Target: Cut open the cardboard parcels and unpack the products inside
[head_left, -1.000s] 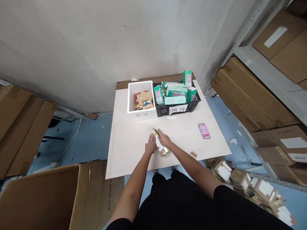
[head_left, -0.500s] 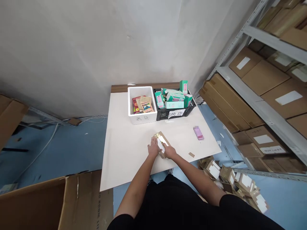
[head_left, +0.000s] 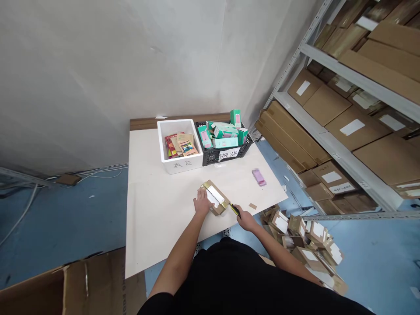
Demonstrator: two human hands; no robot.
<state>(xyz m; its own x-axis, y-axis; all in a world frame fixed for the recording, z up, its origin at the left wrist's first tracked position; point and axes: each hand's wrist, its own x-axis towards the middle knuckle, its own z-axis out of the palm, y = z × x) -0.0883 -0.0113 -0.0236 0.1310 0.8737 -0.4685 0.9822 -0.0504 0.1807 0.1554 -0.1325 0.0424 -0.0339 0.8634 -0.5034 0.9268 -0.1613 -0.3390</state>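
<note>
A small taped cardboard box with a white label lies near the front of the white table. My left hand presses down on its left side, fingers spread over the cardboard and label. In my right hand is a yellow and black utility knife, gripped by its handle. The knife's tip points at the box's right end; whether it touches the cardboard I cannot tell.
A white foam bin with booklets and a black crate of green boxes stand at the back. A pixelated pink item and a cardboard scrap lie to the right. Opened cartons cover the floor; shelving holds more.
My right hand has moved right, off the box's top, bringing the knife to the box's right end. My left hand still holds the box down. The camera view has shifted.
</note>
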